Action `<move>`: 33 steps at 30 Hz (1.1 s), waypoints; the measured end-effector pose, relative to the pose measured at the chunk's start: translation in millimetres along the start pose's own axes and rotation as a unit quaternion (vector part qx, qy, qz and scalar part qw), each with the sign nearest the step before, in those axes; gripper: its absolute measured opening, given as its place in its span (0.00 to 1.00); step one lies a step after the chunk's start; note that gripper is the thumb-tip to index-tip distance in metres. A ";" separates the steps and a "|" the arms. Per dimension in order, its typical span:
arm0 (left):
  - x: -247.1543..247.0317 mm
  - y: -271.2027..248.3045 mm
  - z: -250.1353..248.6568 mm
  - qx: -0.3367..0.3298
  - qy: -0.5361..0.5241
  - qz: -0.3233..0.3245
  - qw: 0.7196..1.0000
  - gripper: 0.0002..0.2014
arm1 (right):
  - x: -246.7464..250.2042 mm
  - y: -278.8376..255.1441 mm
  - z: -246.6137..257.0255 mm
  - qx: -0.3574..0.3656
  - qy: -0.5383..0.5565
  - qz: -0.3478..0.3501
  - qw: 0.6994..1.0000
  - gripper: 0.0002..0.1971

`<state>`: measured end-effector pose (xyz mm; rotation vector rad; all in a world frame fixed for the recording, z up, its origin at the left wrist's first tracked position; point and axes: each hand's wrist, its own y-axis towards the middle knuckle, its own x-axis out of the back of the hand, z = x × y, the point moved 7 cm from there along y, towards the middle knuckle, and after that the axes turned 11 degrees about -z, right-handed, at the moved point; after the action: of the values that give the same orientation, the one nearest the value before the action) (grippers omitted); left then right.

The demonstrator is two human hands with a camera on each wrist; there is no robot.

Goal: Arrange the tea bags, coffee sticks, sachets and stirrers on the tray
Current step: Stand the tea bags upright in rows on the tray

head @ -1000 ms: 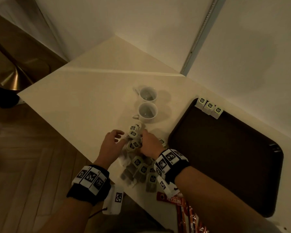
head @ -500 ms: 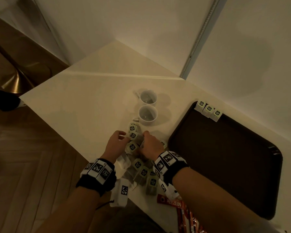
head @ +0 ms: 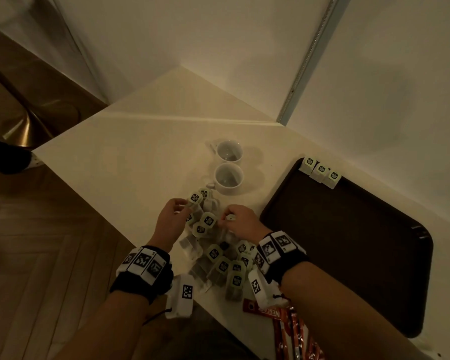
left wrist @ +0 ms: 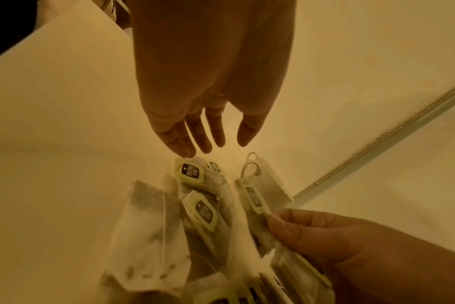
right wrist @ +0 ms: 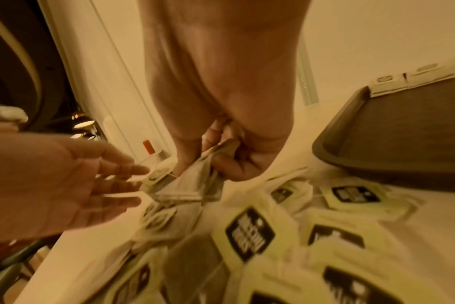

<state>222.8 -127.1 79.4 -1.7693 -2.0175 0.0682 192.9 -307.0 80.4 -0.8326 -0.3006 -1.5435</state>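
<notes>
A heap of tea bags (head: 220,258) with green-and-black tags lies near the table's front edge. My right hand (head: 227,219) pinches a small bunch of tea bags (right wrist: 195,185) at the heap's far end, fingers curled round them. My left hand (left wrist: 210,144) is open with relaxed, straight fingers. Its fingertips (left wrist: 185,152) touch the tag of the farthest tea bag (left wrist: 191,171). The dark brown tray (head: 348,255) lies to the right, with three tea bags (head: 320,171) lined up in its far left corner. Red coffee sticks (head: 286,323) lie at the front edge, partly under my right forearm.
Two white cups (head: 229,178) stand just beyond the heap, one behind the other. The walls meet close behind the table (head: 127,157) and the tray. The table's left edge drops to a wooden floor (head: 37,242).
Both hands have drawn closer together at the far end of the heap. The right hand keeps its pinch on the tea bags, and the left fingers have reached the farthest tag.
</notes>
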 end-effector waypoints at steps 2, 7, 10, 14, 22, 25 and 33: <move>-1.0 -1.4 -1.9 0.001 -0.034 -0.006 0.999 0.09 | 14.3 -2.6 2.3 0.005 0.015 0.002 1.000 0.04; -42.4 -32.7 -26.9 0.072 -0.295 0.196 0.932 0.18 | 50.8 -17.4 18.6 -0.012 0.171 0.001 0.985 0.04; -72.8 -57.6 -46.3 0.125 -0.381 0.276 0.873 0.16 | 57.2 -19.5 29.5 -0.004 0.216 -0.003 0.976 0.03; -75.1 -49.8 -44.8 0.175 -0.388 0.190 0.885 0.16 | 74.3 -22.6 32.2 0.017 0.222 -0.034 0.974 0.06; -90.5 -89.7 -80.0 0.218 -0.259 0.386 0.858 0.30 | 106.5 -34.4 73.2 0.164 0.047 -0.030 0.985 0.19; -92.9 -87.1 -90.9 0.216 -0.258 0.369 0.866 0.30 | 128.5 -41.8 77.7 0.210 0.043 -0.081 0.973 0.26; -101.5 -91.5 -122.8 0.143 -0.217 0.361 0.896 0.27 | 154.9 -57.1 82.5 0.261 -0.057 -0.116 0.957 0.23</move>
<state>189.9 -270.9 188.9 -2.3325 -1.3657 1.0120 174.6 -361.5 255.8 -0.4761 -0.8763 -1.5285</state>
